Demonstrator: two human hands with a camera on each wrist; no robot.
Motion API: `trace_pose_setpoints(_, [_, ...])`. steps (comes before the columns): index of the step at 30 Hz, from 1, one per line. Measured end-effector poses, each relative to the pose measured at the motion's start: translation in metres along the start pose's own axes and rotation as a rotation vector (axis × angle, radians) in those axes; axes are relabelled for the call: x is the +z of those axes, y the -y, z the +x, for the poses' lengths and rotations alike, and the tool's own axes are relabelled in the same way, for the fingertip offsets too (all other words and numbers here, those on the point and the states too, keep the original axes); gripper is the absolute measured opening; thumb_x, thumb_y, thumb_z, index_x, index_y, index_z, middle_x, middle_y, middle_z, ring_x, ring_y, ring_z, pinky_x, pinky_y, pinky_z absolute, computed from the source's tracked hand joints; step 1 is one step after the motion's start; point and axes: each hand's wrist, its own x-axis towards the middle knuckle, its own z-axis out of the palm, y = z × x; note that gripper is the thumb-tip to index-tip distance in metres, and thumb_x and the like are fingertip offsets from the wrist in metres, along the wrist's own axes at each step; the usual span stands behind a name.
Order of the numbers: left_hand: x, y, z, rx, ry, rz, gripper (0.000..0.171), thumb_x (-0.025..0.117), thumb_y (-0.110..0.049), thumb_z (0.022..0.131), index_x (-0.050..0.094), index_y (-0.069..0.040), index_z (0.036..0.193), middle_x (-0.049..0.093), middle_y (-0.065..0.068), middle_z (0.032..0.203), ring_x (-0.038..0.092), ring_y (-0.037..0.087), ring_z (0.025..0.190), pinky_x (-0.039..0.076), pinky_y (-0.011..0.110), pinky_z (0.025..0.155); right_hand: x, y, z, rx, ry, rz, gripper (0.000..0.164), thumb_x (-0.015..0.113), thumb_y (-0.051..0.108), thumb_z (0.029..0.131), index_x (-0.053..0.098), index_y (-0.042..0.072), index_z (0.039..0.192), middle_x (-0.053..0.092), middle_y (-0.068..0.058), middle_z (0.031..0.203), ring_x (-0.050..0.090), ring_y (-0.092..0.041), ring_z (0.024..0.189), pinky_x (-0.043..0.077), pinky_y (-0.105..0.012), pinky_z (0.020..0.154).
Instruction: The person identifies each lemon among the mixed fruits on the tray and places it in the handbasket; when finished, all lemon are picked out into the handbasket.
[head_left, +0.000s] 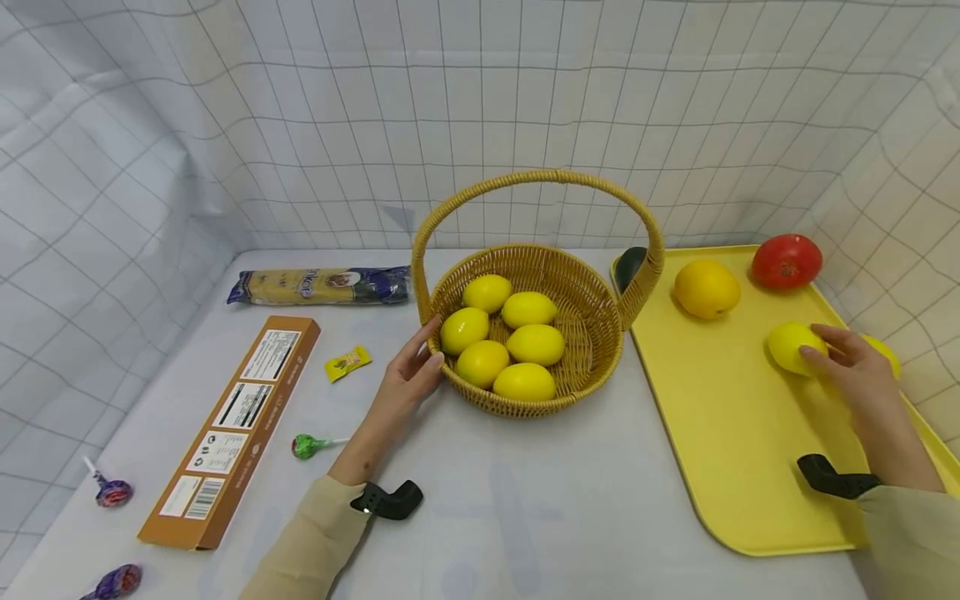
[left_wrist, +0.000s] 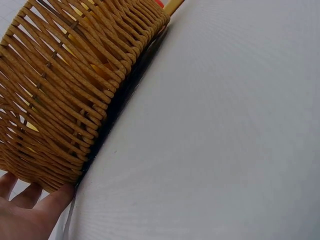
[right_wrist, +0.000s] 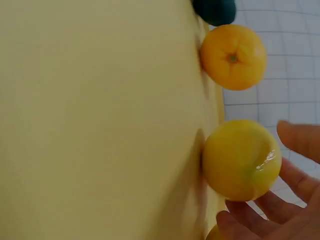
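Note:
A wicker basket (head_left: 592, 367) with a tall arched handle holds several lemons (head_left: 527, 382). My left hand (head_left: 411, 375) rests against the basket's left side, thumb and fingertips at the woven wall, just below the handle's foot. The left wrist view shows these fingers (left_wrist: 54, 204) fairly straight on the outer weave. Over the yellow tray (head_left: 697, 417), my right hand (head_left: 862, 375) reaches around a lemon (right_wrist: 240, 161). Its fingers are close under the fruit, and its thumb stands apart from it in the right wrist view. Another yellow fruit (head_left: 883, 354) is partly hidden behind this hand.
On the tray lie an orange (head_left: 707, 289), a red tomato-like fruit (head_left: 787, 262) and a dark green thing (head_left: 632, 267) partly behind the handle. Left of the basket are a long packet (head_left: 322, 286), a brown box (head_left: 240, 425), a yellow candy (head_left: 348, 363) and several lollipops (head_left: 305, 446).

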Motion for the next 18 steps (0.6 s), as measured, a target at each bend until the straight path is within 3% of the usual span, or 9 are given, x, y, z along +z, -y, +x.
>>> trace_pose_setpoints(3, [0.0, -0.001, 0.0, 0.001, 0.002, -0.007, 0.053, 0.045, -0.016, 0.101, 0.025, -0.017, 0.15, 0.014, -0.003, 0.153, 0.019, 0.024, 0.137, 0.034, 0.034, 0.1, 0.013, 0.006, 0.005, -0.035, 0.115, -0.326, 0.062, 0.054, 0.027, 0.096, 0.025, 0.008, 0.147, 0.023, -0.031, 0.14, 0.036, -0.03, 0.108, 0.033, -0.016, 0.073])
trace_pose_setpoints(5, [0.002, 0.0, 0.001, 0.004, 0.007, -0.015, 0.053, 0.045, -0.016, 0.101, 0.025, -0.017, 0.15, 0.014, -0.003, 0.153, 0.018, 0.024, 0.137, 0.034, 0.034, 0.1, 0.019, 0.006, 0.008, -0.061, 0.146, -0.396, 0.068, 0.055, 0.028, 0.096, 0.018, 0.001, 0.146, 0.024, -0.038, 0.134, 0.033, -0.042, 0.104, 0.032, -0.024, 0.073])
trace_pose_setpoints(8, [0.003, 0.002, 0.001, 0.012, 0.014, -0.03, 0.053, 0.044, -0.014, 0.101, 0.024, -0.017, 0.15, 0.013, -0.002, 0.154, 0.018, 0.024, 0.137, 0.034, 0.034, 0.101, 0.028, 0.008, 0.007, -0.081, 0.163, -0.417, 0.069, 0.057, 0.028, 0.095, 0.02, -0.002, 0.145, 0.027, -0.037, 0.13, 0.034, -0.045, 0.103, 0.031, -0.031, 0.074])
trace_pose_setpoints(12, [0.003, 0.002, 0.0, 0.0, 0.01, -0.029, 0.054, 0.045, -0.015, 0.101, 0.024, -0.017, 0.15, 0.013, -0.003, 0.154, 0.018, 0.024, 0.137, 0.034, 0.033, 0.101, 0.046, 0.022, -0.006, -0.076, 0.251, -0.329, 0.062, 0.055, 0.027, 0.096, 0.024, 0.003, 0.144, 0.031, -0.031, 0.129, 0.04, -0.037, 0.102, 0.039, -0.029, 0.077])
trace_pose_setpoints(15, [0.002, 0.0, -0.001, -0.008, 0.008, -0.022, 0.054, 0.045, -0.018, 0.101, 0.024, -0.02, 0.15, 0.013, -0.005, 0.153, 0.018, 0.022, 0.137, 0.034, 0.033, 0.1, 0.066, 0.039, -0.018, -0.12, 0.381, -0.164, 0.049, 0.052, 0.019, 0.098, 0.028, 0.006, 0.139, 0.034, -0.022, 0.126, 0.048, -0.024, 0.099, 0.047, -0.022, 0.08])
trace_pose_setpoints(18, [0.001, 0.001, -0.001, 0.001, 0.008, -0.026, 0.053, 0.044, -0.016, 0.101, 0.025, -0.02, 0.15, 0.014, -0.004, 0.153, 0.019, 0.022, 0.137, 0.034, 0.033, 0.101, 0.091, 0.058, -0.027, -0.164, 0.542, 0.018, 0.041, 0.048, 0.01, 0.099, 0.029, 0.006, 0.135, 0.036, -0.018, 0.125, 0.052, -0.018, 0.1, 0.049, -0.026, 0.084])
